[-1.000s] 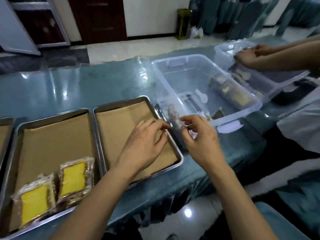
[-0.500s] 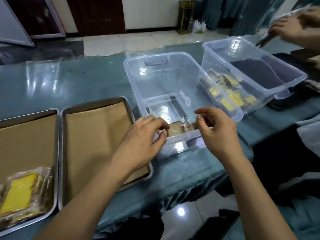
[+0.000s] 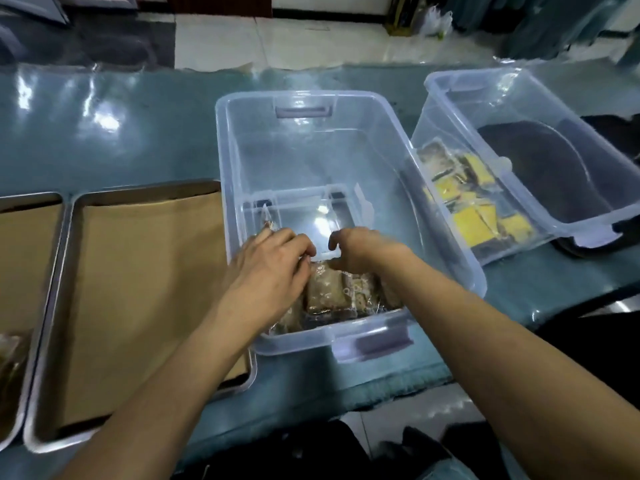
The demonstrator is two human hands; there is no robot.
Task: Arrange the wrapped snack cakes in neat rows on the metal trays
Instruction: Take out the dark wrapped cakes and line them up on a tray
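- both hands down in the clear bin point(image 3: 346, 105), near end
- left hand point(image 3: 273, 268) and right hand point(image 3: 367, 249), fingers curled, pinching the wrapped snack cakes point(image 3: 329, 289) there
- paper-lined metal tray point(image 3: 52, 341) just left, on the table point(image 3: 121, 133)

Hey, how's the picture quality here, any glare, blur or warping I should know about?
Head view: bright glare patches on the glossy table and on the clear bin floor; wide-angle bending curves the table's far edge; both hands, left and right, and the wrapped cakes are slightly soft, so the grip is unclear.
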